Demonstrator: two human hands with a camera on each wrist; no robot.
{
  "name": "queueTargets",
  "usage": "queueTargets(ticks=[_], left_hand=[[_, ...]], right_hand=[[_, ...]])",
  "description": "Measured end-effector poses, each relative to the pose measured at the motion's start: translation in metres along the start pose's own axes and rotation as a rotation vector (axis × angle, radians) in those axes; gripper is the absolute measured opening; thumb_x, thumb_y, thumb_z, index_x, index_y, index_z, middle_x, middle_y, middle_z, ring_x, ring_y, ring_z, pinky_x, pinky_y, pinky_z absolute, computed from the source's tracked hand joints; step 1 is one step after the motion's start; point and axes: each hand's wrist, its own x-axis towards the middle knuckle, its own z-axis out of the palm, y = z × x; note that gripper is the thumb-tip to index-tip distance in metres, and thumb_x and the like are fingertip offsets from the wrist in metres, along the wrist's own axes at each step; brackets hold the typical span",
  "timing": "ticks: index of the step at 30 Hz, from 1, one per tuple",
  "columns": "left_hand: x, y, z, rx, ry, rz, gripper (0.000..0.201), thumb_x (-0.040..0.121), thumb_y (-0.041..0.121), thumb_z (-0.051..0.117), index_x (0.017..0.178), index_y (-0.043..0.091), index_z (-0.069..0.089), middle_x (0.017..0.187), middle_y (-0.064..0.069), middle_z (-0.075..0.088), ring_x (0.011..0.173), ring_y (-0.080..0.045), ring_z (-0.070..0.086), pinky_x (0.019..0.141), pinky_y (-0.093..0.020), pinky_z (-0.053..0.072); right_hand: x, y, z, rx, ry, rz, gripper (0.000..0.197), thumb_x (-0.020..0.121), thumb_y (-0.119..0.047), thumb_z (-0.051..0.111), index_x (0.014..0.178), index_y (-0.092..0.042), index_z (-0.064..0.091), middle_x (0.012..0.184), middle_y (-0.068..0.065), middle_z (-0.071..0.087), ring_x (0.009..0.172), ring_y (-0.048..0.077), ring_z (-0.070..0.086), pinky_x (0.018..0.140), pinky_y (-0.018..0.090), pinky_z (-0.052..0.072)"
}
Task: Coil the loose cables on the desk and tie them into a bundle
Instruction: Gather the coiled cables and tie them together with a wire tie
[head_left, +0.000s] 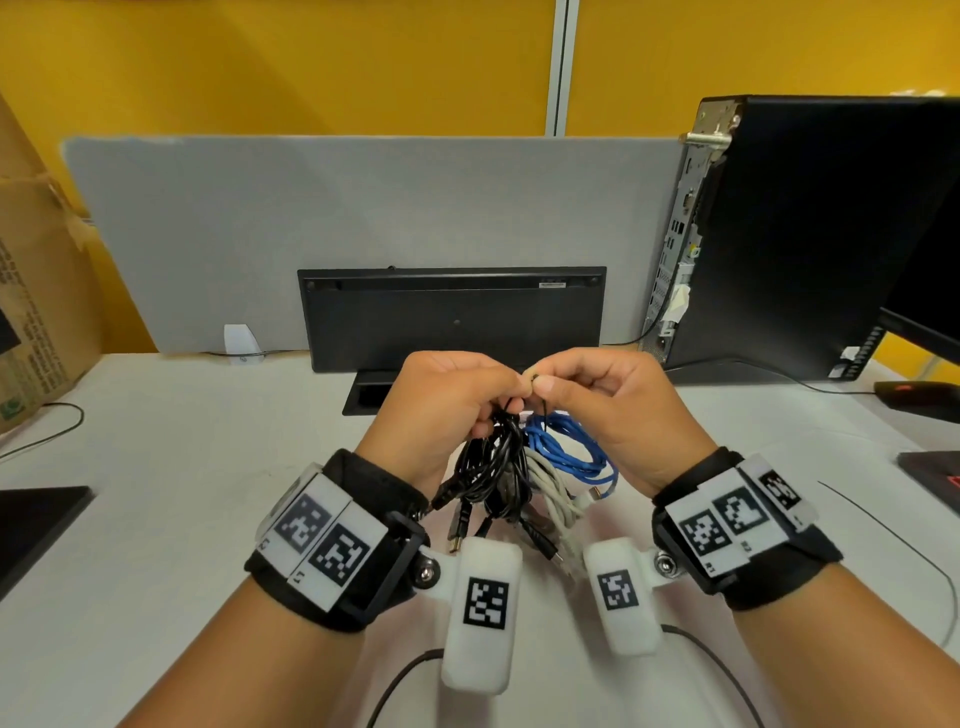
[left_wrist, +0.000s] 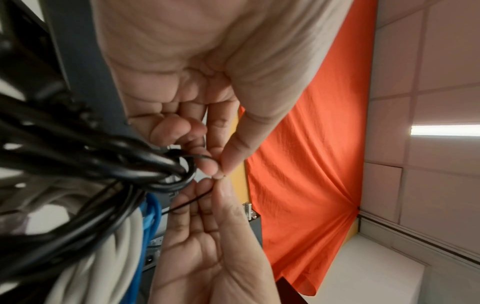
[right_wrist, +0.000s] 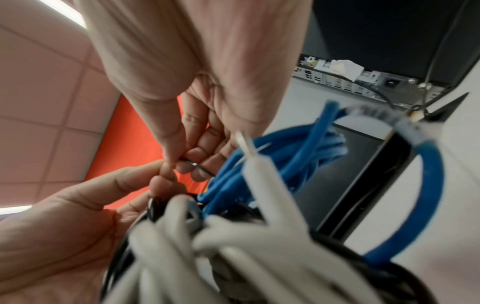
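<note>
A bundle of coiled cables hangs above the white desk (head_left: 208, 467): black cables (head_left: 493, 467) (left_wrist: 78, 164), a blue cable (head_left: 571, 447) (right_wrist: 298, 148) and pale grey cables (head_left: 556, 493) (right_wrist: 233, 257). A thin black tie (head_left: 544, 410) (left_wrist: 192, 202) (right_wrist: 197, 166) runs up from the top of the bundle. My left hand (head_left: 514, 392) (left_wrist: 218, 168) pinches the tie between thumb and forefinger, its other fingers curled by the black loops. My right hand (head_left: 545, 384) (right_wrist: 176, 162) pinches the same tie, fingertips touching the left's.
A black keyboard (head_left: 452, 317) stands on edge against the grey divider. A computer tower (head_left: 779, 234) and monitor (head_left: 924, 291) stand at the right, a cardboard box (head_left: 36, 286) at the left. A cable slot (head_left: 369, 397) lies just beyond my hands.
</note>
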Motion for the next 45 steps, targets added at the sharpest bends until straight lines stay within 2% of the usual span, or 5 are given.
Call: queueTargets(ticks=[5,13,18,28,45], left_hand=[[0.004,-0.01,-0.001,0.041,-0.018,-0.071,0.009,0.082,0.008,0.07,0.076,0.004,0.076,0.068,-0.008,0.066,0.059,-0.011,0.05,0.056,-0.023,0.044],[0.005,-0.016,-0.003,0.042,-0.007,-0.067,0.007,0.082,0.008,0.073,0.077,0.005,0.077,0.073,-0.009,0.07,0.069,-0.018,0.058,0.06,-0.021,0.049],[0.006,-0.016,0.0,0.032,0.022,-0.082,0.009,0.081,0.006,0.072,0.074,0.002,0.076,0.07,-0.009,0.067,0.063,-0.015,0.055,0.057,-0.021,0.049],[0.008,-0.018,0.001,-0.028,0.042,-0.094,0.009,0.081,0.004,0.07,0.074,0.002,0.075,0.068,-0.008,0.065,0.059,-0.01,0.052,0.056,-0.02,0.048],[0.006,-0.016,0.0,-0.003,-0.03,-0.071,0.007,0.082,0.004,0.071,0.078,0.001,0.076,0.069,-0.006,0.069,0.058,-0.008,0.056,0.056,-0.018,0.048]], right_hand=[[-0.003,0.013,-0.001,0.029,-0.003,0.027,0.02,0.087,0.005,0.062,0.085,-0.01,0.074,0.074,0.002,0.072,0.072,0.014,0.066,0.072,0.023,0.055],[-0.002,0.026,-0.001,0.117,0.065,0.081,0.013,0.085,0.001,0.065,0.091,-0.005,0.075,0.078,0.013,0.071,0.072,0.02,0.065,0.073,0.028,0.055],[-0.002,0.028,0.002,0.272,0.098,0.091,0.013,0.078,-0.002,0.067,0.089,-0.003,0.074,0.08,0.023,0.067,0.072,0.029,0.06,0.075,0.036,0.053],[-0.002,0.03,0.002,0.418,0.118,0.131,0.021,0.072,0.0,0.067,0.091,0.01,0.067,0.072,0.018,0.066,0.067,0.025,0.064,0.066,0.029,0.054],[-0.004,0.028,0.0,0.55,0.006,0.201,0.016,0.079,0.001,0.058,0.093,0.008,0.061,0.079,0.02,0.06,0.069,0.022,0.061,0.068,0.026,0.055]])
